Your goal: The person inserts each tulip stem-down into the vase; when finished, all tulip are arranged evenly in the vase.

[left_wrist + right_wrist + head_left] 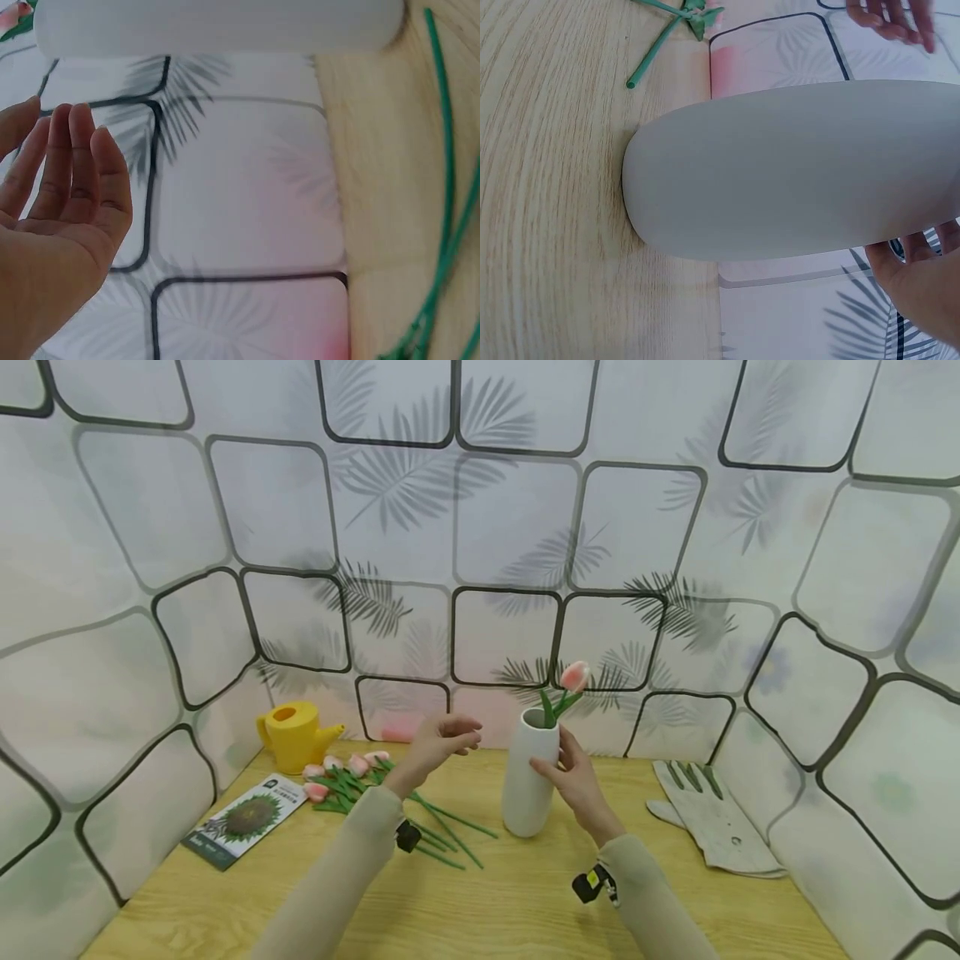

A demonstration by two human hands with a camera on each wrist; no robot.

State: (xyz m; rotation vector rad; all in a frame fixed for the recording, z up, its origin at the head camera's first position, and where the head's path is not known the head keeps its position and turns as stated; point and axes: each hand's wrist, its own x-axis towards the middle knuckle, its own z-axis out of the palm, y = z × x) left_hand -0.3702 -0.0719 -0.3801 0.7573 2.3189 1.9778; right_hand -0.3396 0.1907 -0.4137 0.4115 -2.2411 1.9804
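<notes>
A tall white vase stands upright on the table, with one pink tulip in its mouth leaning to the right. My right hand grips the vase's upper right side, thumb across the front and fingers behind. In the right wrist view the vase hides part of those fingers. My left hand is in the air left of the vase, holding nothing, its fingers loosely bent; the left wrist view shows the hand apart from the vase. Several pink tulips lie below and left of it, their green stems pointing right.
A yellow watering can stands at the back left. In front of it lies a seed packet with a flower picture. A pair of pale gloves lies on the right. Patterned curtain-like walls enclose the wooden table at the back and sides.
</notes>
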